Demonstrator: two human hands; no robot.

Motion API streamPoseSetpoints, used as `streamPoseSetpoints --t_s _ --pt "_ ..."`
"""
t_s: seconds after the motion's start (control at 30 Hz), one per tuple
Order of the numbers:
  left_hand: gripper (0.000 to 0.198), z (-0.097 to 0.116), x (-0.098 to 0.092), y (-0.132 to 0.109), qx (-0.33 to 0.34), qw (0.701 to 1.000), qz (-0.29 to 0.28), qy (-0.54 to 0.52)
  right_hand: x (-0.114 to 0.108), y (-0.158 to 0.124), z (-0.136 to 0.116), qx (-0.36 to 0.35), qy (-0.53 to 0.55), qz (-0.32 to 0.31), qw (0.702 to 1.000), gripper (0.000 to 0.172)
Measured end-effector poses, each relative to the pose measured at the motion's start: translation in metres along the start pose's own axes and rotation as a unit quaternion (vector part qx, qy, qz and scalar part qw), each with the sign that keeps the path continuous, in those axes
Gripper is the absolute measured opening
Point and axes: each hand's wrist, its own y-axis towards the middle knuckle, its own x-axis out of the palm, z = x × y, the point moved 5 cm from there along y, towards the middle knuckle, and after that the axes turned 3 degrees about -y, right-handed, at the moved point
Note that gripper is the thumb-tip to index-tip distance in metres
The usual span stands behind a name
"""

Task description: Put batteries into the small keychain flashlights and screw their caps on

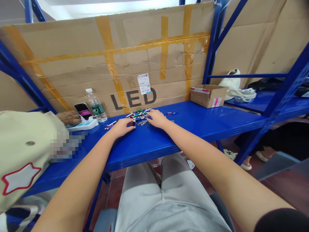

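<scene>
My left hand (123, 127) is closed, with thumb and fingers round a small dark blue cylinder (134, 122) with a pale top, held upright near the table surface. Just right of it, my right hand (157, 118) reaches the pile of shiny coloured pen-like sticks (138, 114), its fingers bent in at the pile's edge. What those fingertips hold is too small to make out. Between the hands lies a little heap of small metallic pieces (142, 123). More coloured sticks (110, 125) lie left of my left hand.
The blue table (193, 124) backs onto a taped cardboard sheet (135, 64). A water bottle (97, 106), phone (83, 110), white power strip (84, 125) and cream bag (26, 145) stand left. Red and blue clip-like pieces (172, 113) and a cardboard box (208, 95) are right.
</scene>
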Motion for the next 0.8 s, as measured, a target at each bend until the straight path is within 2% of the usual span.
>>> streamPoseSetpoints --t_s 0.1,0.3,0.4,0.6,0.8 --pt "0.025 -0.002 -0.002 0.0 -0.009 1.0 0.004 0.005 -0.002 -0.001 0.009 0.046 -0.026 -0.027 0.998 0.026" --pt "0.022 -0.003 -0.016 -0.003 -0.062 0.996 0.067 0.024 -0.032 -0.004 0.04 0.174 -0.044 0.066 0.982 0.031" --pt "0.024 -0.004 -0.019 -0.003 -0.076 0.994 0.071 0.012 -0.037 -0.006 0.054 0.212 -0.046 0.051 0.975 0.031" --pt "0.026 -0.006 -0.017 -0.003 -0.067 0.995 0.07 0.014 -0.026 -0.006 0.058 0.171 0.019 -0.1 0.98 0.023" --pt "0.028 -0.007 -0.013 -0.003 -0.044 0.997 0.056 -0.005 -0.032 -0.012 0.068 0.147 0.014 -0.124 0.981 0.02"
